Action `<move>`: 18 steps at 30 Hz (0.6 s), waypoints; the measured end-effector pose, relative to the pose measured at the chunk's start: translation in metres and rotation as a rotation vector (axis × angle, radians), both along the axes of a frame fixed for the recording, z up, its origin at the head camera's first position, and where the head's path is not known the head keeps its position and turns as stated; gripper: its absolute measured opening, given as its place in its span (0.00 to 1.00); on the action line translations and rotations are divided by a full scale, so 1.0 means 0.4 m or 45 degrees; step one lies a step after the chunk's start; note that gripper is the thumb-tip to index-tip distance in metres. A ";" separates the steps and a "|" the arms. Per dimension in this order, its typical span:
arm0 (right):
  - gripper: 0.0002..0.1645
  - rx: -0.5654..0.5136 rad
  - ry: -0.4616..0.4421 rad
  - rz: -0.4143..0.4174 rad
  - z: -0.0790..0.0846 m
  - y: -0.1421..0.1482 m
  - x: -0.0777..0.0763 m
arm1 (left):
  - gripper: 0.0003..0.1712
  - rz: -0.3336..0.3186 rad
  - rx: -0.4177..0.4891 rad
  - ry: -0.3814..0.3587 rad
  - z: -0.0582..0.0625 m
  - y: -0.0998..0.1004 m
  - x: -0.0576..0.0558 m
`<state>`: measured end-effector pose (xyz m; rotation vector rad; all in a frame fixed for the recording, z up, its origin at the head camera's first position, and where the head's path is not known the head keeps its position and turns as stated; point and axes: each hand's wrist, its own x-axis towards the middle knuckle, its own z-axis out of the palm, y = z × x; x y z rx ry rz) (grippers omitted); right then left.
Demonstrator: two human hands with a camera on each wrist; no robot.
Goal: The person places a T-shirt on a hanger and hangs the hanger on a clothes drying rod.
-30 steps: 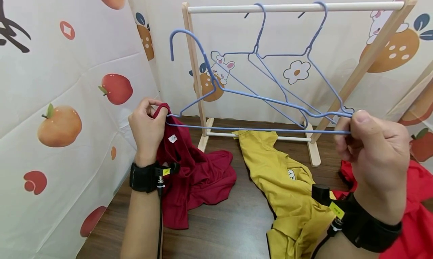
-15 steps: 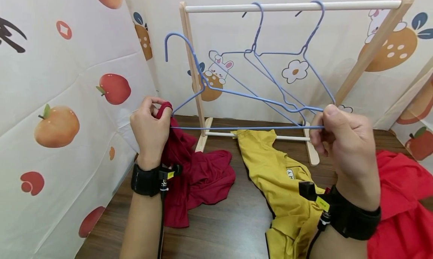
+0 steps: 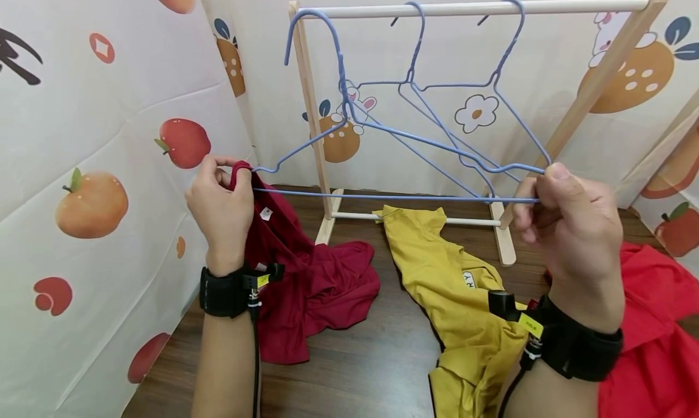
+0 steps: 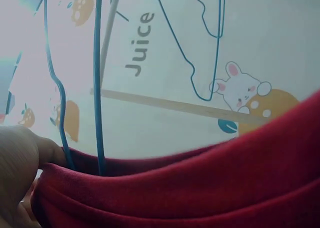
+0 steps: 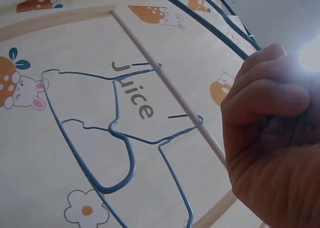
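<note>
In the head view, my left hand [image 3: 221, 205] pinches the neckline of a dark red shirt [image 3: 333, 284] at the left. The left end of a blue wire hanger [image 3: 342, 72] meets that neckline; the left wrist view shows two hanger wires [image 4: 98, 88] passing behind the near edge of the red cloth [image 4: 175, 198]. The hanger's very tip is hidden there. My right hand [image 3: 579, 236] grips the hanger's other end, thumb on top and fingers curled. Held up in front of the rack, the hanger has its hook on top, pointing left. Most of the shirt lies in folds on the floor.
A wooden rack with a white rail [image 3: 464, 8] stands behind, bearing two more blue hangers [image 3: 417, 48] [image 3: 510, 54]. On the brown floor [image 3: 377, 369] lie a yellow shirt [image 3: 437, 284] and a bright red garment [image 3: 650, 321]. A printed cloth wall [image 3: 125, 145] rises at the left.
My right hand moved left, then slightly back right. My left hand has lately shifted left with the neckline. The held hanger's hook dipped a little, then swung up and right.
</note>
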<state>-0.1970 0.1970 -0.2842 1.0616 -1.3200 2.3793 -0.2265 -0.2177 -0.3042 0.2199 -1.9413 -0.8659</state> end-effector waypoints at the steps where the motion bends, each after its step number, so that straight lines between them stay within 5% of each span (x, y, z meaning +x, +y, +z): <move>1: 0.28 0.010 -0.001 -0.002 -0.001 -0.001 -0.003 | 0.12 -0.003 -0.005 -0.001 0.001 0.000 0.001; 18: 0.28 0.006 0.024 0.149 -0.022 0.017 -0.043 | 0.10 -0.123 0.140 0.045 0.011 -0.026 0.003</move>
